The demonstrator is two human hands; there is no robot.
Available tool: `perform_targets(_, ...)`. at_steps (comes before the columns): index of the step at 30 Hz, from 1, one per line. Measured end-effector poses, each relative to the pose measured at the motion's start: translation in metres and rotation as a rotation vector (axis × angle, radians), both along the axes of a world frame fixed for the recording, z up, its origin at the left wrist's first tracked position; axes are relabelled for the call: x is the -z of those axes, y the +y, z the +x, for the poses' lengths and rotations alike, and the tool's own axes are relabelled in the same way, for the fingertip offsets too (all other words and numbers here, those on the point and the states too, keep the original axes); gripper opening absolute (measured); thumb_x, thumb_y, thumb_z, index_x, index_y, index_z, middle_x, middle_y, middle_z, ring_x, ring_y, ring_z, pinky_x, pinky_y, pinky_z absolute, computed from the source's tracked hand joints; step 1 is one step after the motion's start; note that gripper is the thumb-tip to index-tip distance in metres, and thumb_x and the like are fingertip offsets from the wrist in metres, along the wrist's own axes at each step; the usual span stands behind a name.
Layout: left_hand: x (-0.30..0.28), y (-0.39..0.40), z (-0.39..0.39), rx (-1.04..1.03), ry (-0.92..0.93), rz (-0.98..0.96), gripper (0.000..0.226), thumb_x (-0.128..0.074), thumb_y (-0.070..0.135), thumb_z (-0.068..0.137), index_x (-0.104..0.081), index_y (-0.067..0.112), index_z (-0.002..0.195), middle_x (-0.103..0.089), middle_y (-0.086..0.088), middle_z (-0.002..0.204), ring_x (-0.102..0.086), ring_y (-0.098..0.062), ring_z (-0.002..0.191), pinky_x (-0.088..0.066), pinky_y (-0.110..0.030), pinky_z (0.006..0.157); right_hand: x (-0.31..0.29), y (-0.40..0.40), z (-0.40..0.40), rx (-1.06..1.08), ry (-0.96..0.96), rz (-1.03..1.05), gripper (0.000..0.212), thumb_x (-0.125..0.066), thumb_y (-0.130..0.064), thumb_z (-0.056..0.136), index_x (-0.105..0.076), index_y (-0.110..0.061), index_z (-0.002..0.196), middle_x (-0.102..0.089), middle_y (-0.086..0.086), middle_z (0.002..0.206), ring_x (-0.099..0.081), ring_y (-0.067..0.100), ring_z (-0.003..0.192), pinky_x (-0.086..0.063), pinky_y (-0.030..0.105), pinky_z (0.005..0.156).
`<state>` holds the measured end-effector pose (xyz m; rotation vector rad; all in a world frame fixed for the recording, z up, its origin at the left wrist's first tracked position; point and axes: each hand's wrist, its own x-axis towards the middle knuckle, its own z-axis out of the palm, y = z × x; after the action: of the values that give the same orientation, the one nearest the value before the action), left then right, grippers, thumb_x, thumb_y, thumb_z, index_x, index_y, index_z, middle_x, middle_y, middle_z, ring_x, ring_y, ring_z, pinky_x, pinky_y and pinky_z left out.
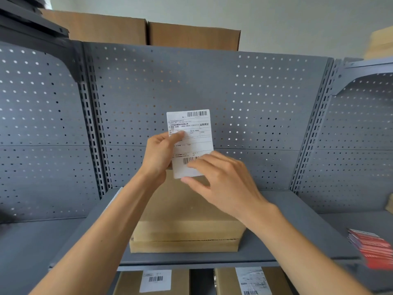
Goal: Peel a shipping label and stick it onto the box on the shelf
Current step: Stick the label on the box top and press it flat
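Note:
A white shipping label [191, 135] with barcodes and printed text is held upright in front of the pegboard, above the box. My left hand [158, 155] grips its left edge, thumb across the front. My right hand [221, 179] pinches the label's lower right corner between thumb and fingers. Below the hands a flat brown cardboard box [185, 222] lies on the grey shelf [297, 231]; its top shows no label, and my arms hide part of it.
A grey perforated back panel [255, 99] stands behind. Brown boxes [148, 33] sit on top of the rack. Two labelled boxes [155, 282] rest on the shelf below. A red and white stack [372, 248] lies at the right on the shelf.

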<state>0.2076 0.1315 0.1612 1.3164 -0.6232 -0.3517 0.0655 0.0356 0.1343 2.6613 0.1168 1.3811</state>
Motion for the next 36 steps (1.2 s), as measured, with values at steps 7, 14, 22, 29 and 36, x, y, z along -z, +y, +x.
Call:
perform_targets(7,0.005,0.003,0.009,0.112,-0.008,-0.052,0.027,-0.060,0.024,0.102,-0.076,0.004,0.110,-0.080,-0.012,0.110,-0.076,-0.039,0.102,-0.059,-0.059,0.089,-0.017,-0.035,0.006,0.022,-0.112,0.902,0.033,-0.070,-0.039,0.091,-0.069,-0.021,0.120,-0.071,-0.011,0.100,-0.064,0.007,0.080,-0.049,0.019,0.074)
perform_targets(14,0.011,0.000,0.013,0.148,-0.062,0.024,0.032,-0.061,0.026,0.102,-0.074,0.000,0.114,-0.079,-0.016,0.110,-0.075,-0.041,0.102,-0.061,-0.049,0.082,-0.027,-0.044,0.021,-0.133,0.002,1.242,0.016,-0.066,-0.015,0.095,-0.076,-0.006,0.085,-0.073,-0.003,0.072,-0.056,-0.001,0.053,-0.044,0.011,0.055)
perform_targets(22,0.025,0.009,0.034,-0.022,-0.153,0.197,0.032,-0.064,0.026,0.099,-0.074,-0.004,0.100,-0.082,-0.008,0.088,-0.067,-0.015,0.065,-0.035,-0.028,0.052,-0.019,-0.053,0.033,-0.127,0.034,1.433,0.016,-0.066,-0.015,0.095,-0.077,-0.006,0.089,-0.078,0.010,0.084,-0.061,0.012,0.061,-0.048,0.027,0.061)
perform_targets(29,0.041,0.013,0.048,-0.079,-0.280,0.354,0.027,-0.063,0.016,0.096,-0.070,0.000,0.076,-0.080,-0.012,0.078,-0.065,-0.015,0.058,-0.037,-0.015,0.044,0.002,-0.062,0.046,0.037,0.327,1.400,0.017,-0.065,-0.016,0.094,-0.077,-0.004,0.090,-0.071,0.004,0.072,-0.058,0.014,0.058,-0.037,0.024,0.053)
perform_targets(36,0.062,0.009,0.055,-0.049,-0.370,0.581,0.027,-0.066,0.017,0.091,-0.069,-0.004,0.073,-0.068,-0.002,0.066,-0.054,-0.015,0.061,-0.043,-0.025,0.062,0.017,-0.067,0.052,0.205,0.481,1.149,0.024,-0.064,-0.020,0.090,-0.074,0.000,0.080,-0.075,0.011,0.073,-0.062,0.013,0.056,-0.047,0.028,0.066)
